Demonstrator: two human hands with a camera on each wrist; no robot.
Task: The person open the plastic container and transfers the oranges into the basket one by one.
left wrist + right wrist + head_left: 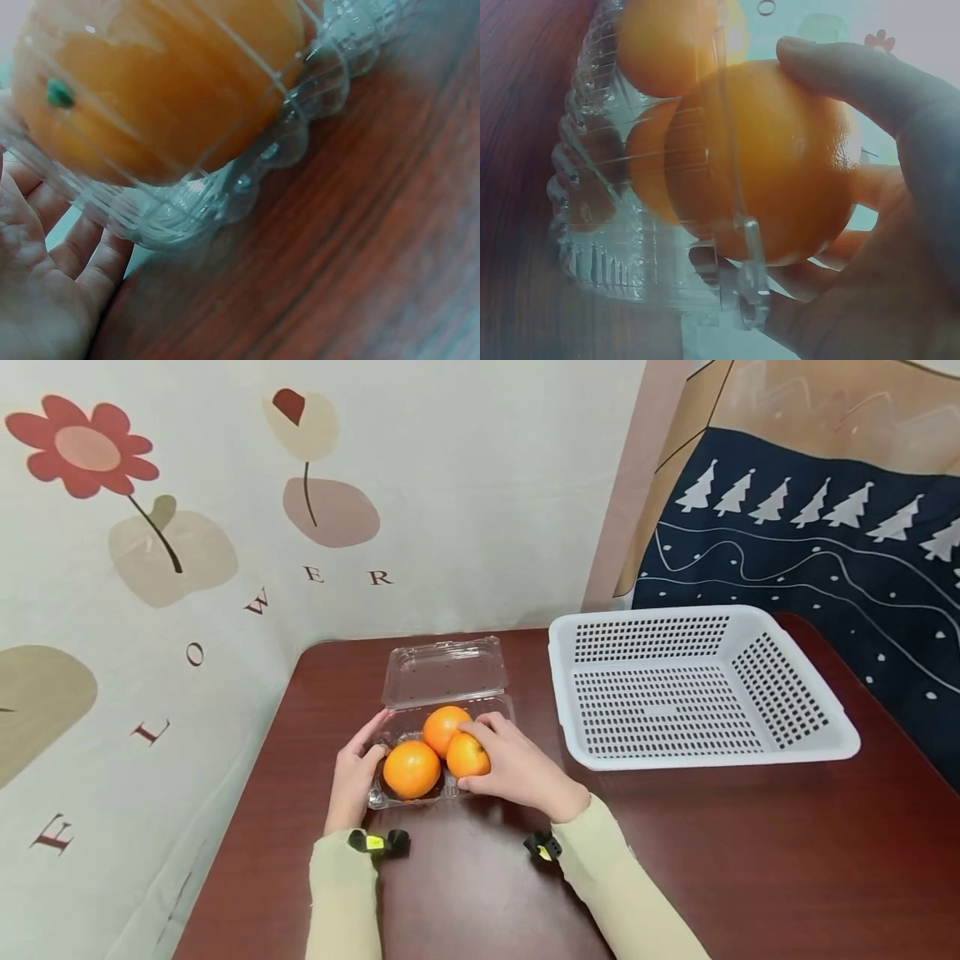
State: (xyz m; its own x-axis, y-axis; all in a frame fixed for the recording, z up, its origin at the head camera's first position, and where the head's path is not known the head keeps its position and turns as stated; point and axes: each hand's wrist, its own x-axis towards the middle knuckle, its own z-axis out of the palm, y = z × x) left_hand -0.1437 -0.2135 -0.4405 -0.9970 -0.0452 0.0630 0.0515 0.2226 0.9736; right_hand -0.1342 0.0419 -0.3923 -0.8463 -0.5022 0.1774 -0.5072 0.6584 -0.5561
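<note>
A clear plastic clamshell box (447, 670) lies on the table with its lid folded back. Inside its base sit an orange (412, 769) at the front left and another orange (444, 727) behind it. My right hand (517, 764) grips a third orange (468, 755) at the box's right side, thumb and fingers around it. In the right wrist view this orange (780, 165) is partly behind the clear wall. My left hand (352, 777) holds the box's left side, thumb at the rim. Its fingers (79, 247) show beyond the wall in the left wrist view.
A white perforated plastic basket (806, 753) stands on the right of the dark red wooden table (480, 893). Behind the table hangs a pale cloth (480, 485) with printed flowers and letters, and a dark blue cloth with white trees (795, 552) hangs at the right.
</note>
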